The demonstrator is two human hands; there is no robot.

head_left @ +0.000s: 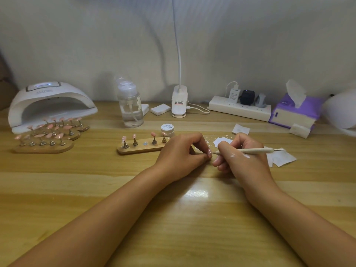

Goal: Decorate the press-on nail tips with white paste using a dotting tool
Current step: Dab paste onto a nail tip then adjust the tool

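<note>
Your left hand [181, 151] pinches a pink nail tip [209, 151]; your right hand [242, 157] grips the dotting tool [248, 150], its point touching the tip

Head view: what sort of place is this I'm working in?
Most likely a home nail-art desk, not a salon: a nail curing lamp and wooden stands of pink nail tips sit on a wooden table, with a power strip and tissue pack along the back.
</note>
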